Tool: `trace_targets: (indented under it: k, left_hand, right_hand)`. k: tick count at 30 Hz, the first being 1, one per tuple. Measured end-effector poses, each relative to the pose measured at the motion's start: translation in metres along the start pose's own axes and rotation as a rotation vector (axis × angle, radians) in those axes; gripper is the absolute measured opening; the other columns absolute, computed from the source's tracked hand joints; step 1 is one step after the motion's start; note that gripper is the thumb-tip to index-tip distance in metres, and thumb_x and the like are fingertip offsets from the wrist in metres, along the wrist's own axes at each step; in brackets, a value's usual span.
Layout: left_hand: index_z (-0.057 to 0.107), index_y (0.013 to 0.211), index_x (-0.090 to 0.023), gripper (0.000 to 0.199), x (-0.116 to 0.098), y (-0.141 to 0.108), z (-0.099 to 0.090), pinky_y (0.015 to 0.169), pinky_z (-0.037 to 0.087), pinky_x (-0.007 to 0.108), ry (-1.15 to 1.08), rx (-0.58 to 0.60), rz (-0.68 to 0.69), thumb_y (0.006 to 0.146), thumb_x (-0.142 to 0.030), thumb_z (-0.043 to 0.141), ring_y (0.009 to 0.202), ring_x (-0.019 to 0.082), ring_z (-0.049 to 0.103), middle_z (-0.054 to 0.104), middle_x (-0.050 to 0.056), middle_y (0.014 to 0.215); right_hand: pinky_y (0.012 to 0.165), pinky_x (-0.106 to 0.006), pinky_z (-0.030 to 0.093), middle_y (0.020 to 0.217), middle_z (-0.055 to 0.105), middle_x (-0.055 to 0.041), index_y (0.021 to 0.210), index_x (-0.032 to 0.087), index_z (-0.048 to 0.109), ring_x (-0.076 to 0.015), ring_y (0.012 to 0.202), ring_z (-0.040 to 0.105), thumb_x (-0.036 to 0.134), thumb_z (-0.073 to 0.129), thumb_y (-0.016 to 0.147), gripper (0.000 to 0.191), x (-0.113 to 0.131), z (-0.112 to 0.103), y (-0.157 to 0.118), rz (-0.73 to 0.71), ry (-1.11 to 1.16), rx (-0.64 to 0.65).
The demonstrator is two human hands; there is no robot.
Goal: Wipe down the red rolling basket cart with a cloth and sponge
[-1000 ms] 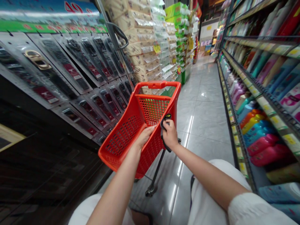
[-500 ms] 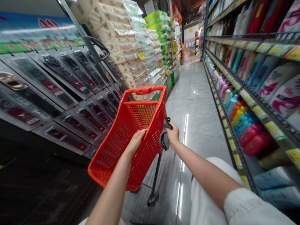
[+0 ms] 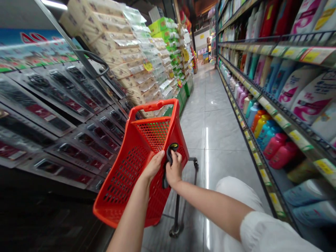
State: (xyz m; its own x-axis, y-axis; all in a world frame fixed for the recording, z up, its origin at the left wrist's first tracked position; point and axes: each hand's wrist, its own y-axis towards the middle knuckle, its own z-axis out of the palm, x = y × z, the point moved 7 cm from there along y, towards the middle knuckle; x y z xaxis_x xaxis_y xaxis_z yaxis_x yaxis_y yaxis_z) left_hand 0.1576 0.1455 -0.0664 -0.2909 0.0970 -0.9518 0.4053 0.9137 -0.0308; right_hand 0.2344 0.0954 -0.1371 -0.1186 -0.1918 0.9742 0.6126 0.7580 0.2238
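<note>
A red plastic shopping basket (image 3: pixel 131 164) stands tilted on a dark wheeled frame (image 3: pixel 176 213). My left hand (image 3: pixel 154 166) rests on the basket's near rim, its fingers pressed together over the edge. Close beside it, my right hand (image 3: pixel 174 169) is wrapped round a dark grey and black item (image 3: pixel 166 171) with a yellowish inner edge, held against the basket's side. What this item is, I cannot make out for certain. Inside the basket, only the red lattice shows.
On the right, shelves (image 3: pixel 279 119) hold bottles. Packaged belts (image 3: pixel 78 140) hang on the left, with stacked tissue packs (image 3: pixel 131 59) behind them. The tiled aisle (image 3: pixel 215 133) runs forward between them. My white-clothed knee (image 3: pixel 238 192) is at lower right.
My right hand has moved left with the dark item, from beyond the basket's right side to next to my left hand. The view has shifted slightly.
</note>
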Motion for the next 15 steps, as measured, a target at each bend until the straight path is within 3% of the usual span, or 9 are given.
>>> trace_targets:
  k: [5, 7, 10, 12, 15]
  left_hand:
    - [0.071, 0.107, -0.015, 0.064, -0.011, -0.013, 0.005, 0.112, 0.034, 0.044, -0.016, 0.037, -0.028, 0.074, -0.069, 0.06, 0.118, 0.029, 0.058, 0.071, 0.01, 0.116]
    - [0.071, 0.107, -0.015, 0.062, -0.013, -0.02, 0.006, 0.113, 0.033, 0.044, -0.022, 0.039, -0.053, 0.076, -0.067, 0.06, 0.119, 0.029, 0.058, 0.071, 0.01, 0.117]
    - [0.072, 0.104, -0.014, 0.061, -0.012, -0.027, 0.009, 0.112, 0.034, 0.045, -0.042, 0.021, -0.086, 0.075, -0.066, 0.061, 0.121, 0.03, 0.057, 0.072, 0.011, 0.113]
    - [0.072, 0.103, -0.014, 0.06, -0.011, -0.028, 0.015, 0.109, 0.036, 0.045, -0.057, 0.016, -0.085, 0.075, -0.065, 0.061, 0.12, 0.03, 0.057, 0.073, 0.011, 0.109]
    - [0.072, 0.101, -0.014, 0.058, -0.011, -0.027, 0.026, 0.101, 0.043, 0.044, -0.076, 0.004, -0.071, 0.077, -0.065, 0.06, 0.111, 0.03, 0.061, 0.074, 0.011, 0.101]
  right_hand:
    - [0.103, -0.04, 0.042, 0.117, 0.057, -0.012, 0.125, 0.016, 0.058, -0.0231, 0.113, 0.054, 0.011, 0.041, 0.075, 0.053, -0.023, -0.026, 0.083, 0.264, 0.082, -0.246]
    - [0.106, -0.04, 0.039, 0.124, 0.054, -0.0135, 0.131, 0.015, 0.053, -0.0238, 0.119, 0.05, 0.017, 0.044, 0.08, 0.053, -0.011, -0.035, 0.118, 0.184, 0.088, -0.297]
    - [0.11, -0.04, 0.034, 0.139, 0.042, -0.0116, 0.14, 0.021, 0.045, -0.0236, 0.13, 0.042, 0.029, 0.049, 0.085, 0.056, 0.022, -0.032, 0.148, -0.127, 0.011, -0.177]
    - [0.111, -0.042, 0.032, 0.145, 0.037, -0.0088, 0.142, 0.027, 0.043, -0.0237, 0.134, 0.038, 0.033, 0.049, 0.087, 0.055, 0.032, -0.025, 0.146, -0.259, -0.073, -0.099]
    - [0.11, -0.043, 0.033, 0.144, 0.039, -0.0082, 0.141, 0.029, 0.045, -0.0236, 0.133, 0.039, 0.032, 0.042, 0.091, 0.05, 0.016, -0.026, 0.133, -0.244, -0.119, -0.112]
